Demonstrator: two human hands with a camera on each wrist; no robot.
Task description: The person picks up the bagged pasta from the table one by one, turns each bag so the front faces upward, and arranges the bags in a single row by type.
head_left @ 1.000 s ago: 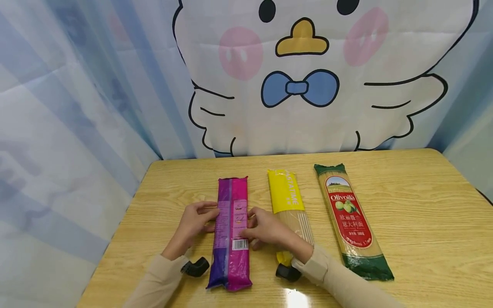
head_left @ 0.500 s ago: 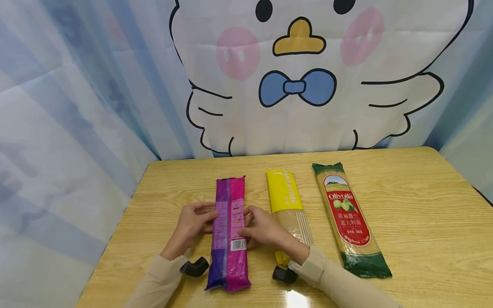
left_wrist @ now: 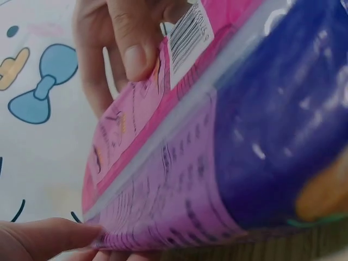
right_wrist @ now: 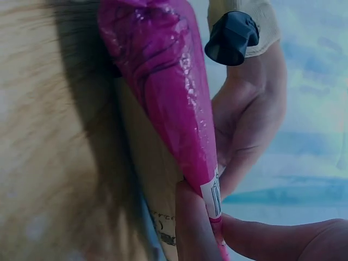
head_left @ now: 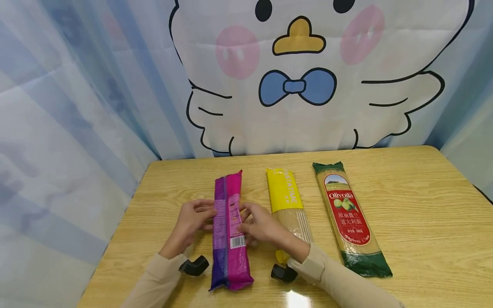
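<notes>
A long pink-and-purple packet (head_left: 226,256) with a barcode label lies between my two hands, back side up. At its left edge my left hand (head_left: 194,219) pinches it, thumb on top and fingers below. My right hand (head_left: 262,223) pinches the right edge near the barcode; the right wrist view shows the thumb on one face of the packet (right_wrist: 168,103) and a finger on the other. That right side is raised, so the packet tilts, with shadow on the wood beneath. In the left wrist view the printed back of the packet (left_wrist: 174,168) fills much of the frame.
Right of the hands lies a yellow-topped spaghetti packet (head_left: 285,192), partly under the right forearm. Farther right is a green-ended Olivoilà spaghetti packet (head_left: 348,209). Everything rests on a wooden table (head_left: 431,214) before a printed curtain (head_left: 296,124). Black wrist pieces (head_left: 194,266) sit at both cuffs.
The pink-and-purple packet has gone from lying flat to tilted, its right side lifted and its far end narrower in the head view. Both hands keep their hold in nearly the same place.
</notes>
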